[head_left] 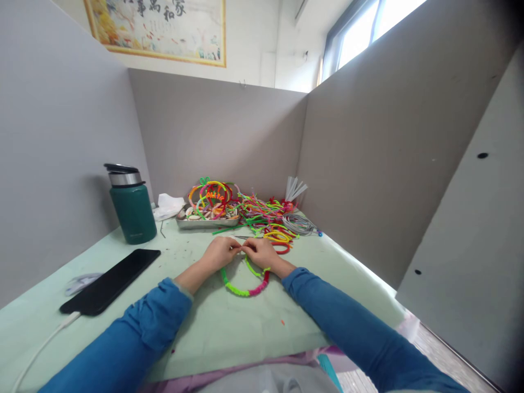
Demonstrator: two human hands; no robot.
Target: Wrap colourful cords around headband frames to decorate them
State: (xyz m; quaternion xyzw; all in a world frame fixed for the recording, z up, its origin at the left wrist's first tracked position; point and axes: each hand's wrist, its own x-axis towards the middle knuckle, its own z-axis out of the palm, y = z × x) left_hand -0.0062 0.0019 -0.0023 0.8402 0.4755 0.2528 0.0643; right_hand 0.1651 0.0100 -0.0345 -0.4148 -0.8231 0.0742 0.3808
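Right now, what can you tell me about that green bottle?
The green bottle stands upright on the table, beyond the phone and left of the metal tray. Its smooth body looks painted, its neck silvery metal. The black lid looks tilted. Faint lettering near the base is unreadable. Only the table appears to touch it.

- We have a curved, fuzzy green, magenta and red band (241, 293) nearer us than the shallow metal tray (208, 224).
- At its red end, we see a thin, bent, lime fuzzy strand (252, 269).
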